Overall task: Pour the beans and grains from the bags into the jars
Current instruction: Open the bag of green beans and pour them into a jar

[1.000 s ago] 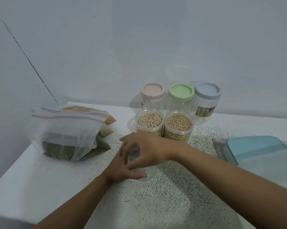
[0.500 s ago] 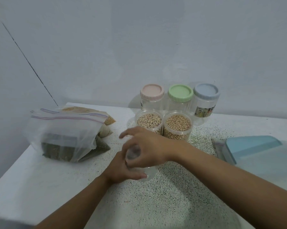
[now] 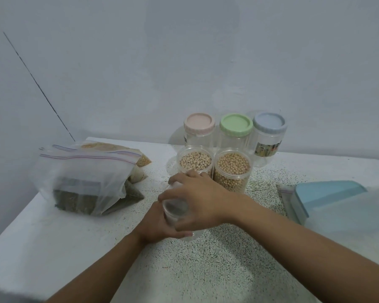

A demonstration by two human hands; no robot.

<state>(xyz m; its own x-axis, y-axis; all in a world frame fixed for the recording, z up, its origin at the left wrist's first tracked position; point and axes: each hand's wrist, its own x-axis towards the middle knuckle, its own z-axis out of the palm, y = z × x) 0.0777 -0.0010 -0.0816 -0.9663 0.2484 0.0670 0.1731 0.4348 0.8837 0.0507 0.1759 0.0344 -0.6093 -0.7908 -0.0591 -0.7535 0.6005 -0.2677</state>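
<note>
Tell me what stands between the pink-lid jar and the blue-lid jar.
A green-lid jar, closed, shown in the head view.

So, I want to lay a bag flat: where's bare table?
Free: table near edge, in front of the left hand and right hand gripping the clear jar; the strip between bags and bean jars. Crowded: lidded jars behind.

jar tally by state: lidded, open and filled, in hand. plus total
Lidded: 3 (pink-lid jar, green-lid jar, blue-lid jar)
Open, filled: 2 (speckled-bean jar, tan-bean jar)
In hand: 1 (clear jar, gripped by left hand and right hand)
Total: 6 jars
</note>
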